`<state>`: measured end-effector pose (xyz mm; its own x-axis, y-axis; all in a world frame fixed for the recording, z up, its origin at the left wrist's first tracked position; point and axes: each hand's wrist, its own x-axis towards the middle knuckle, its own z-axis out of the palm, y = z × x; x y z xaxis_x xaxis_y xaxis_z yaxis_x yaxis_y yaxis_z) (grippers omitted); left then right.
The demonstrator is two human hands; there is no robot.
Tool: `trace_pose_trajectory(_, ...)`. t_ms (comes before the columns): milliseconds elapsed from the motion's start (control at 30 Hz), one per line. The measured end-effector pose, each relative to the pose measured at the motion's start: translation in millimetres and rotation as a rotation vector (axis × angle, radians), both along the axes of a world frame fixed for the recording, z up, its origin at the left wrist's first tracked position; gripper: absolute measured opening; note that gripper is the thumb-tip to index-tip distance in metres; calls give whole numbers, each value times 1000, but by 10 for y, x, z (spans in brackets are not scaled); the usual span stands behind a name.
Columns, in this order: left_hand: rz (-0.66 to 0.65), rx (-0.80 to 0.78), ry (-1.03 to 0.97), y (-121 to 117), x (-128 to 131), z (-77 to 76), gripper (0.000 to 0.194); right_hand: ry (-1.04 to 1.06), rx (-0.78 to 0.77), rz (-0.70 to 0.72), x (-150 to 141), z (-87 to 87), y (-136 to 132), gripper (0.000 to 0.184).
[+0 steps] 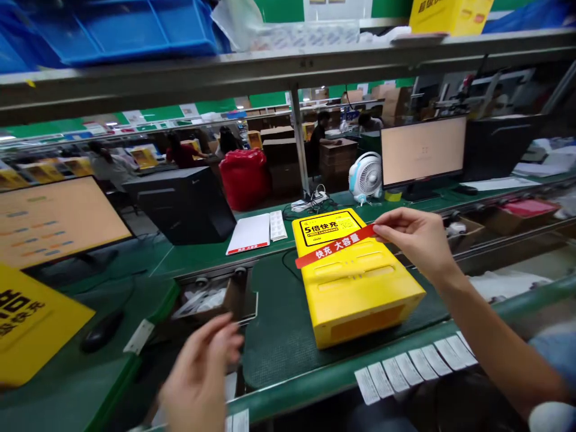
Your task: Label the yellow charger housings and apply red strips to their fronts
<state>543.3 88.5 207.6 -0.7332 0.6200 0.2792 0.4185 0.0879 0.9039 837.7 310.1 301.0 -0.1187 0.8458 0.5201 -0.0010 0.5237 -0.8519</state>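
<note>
The left hand (202, 375), near left, is blurred, fingers loosely curled around nothing; the right hand (416, 237) pinches one end of a red sticker strip (335, 246), stretched over the yellow box (360, 288) on the dark green mat (279, 336); far right stands a white fan (366, 177)

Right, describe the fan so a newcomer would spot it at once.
Beyond the central yellow box, find the lit monitor on the right. The fan stands just left of it, its round white-and-blue body unlike the rectangular screen.
</note>
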Motion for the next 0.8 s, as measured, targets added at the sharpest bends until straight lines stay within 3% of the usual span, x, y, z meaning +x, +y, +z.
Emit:
trace_pose_trajectory(67, -229, 29, -201, 413, 295, 245, 57, 13, -24, 13, 23, -17, 20, 26)
trace_pose_trajectory(133, -357, 54, -304, 810, 485, 394, 55, 34, -44, 22, 68, -34, 50, 25)
trace_pose_trajectory(267, -425, 119, -324, 1295, 605, 439, 37, 68, -71, 25, 146, -66, 147, 25)
trace_pose_trajectory(567, -420, 109, -344, 1735, 637, 401, 30, 102, -137, 13, 128, -121, 397, 28)
trace_pose_trajectory(800, -150, -68, 164, 1931, 607, 220, 17, -156, -103, -178, -31, -390, 760, 22)
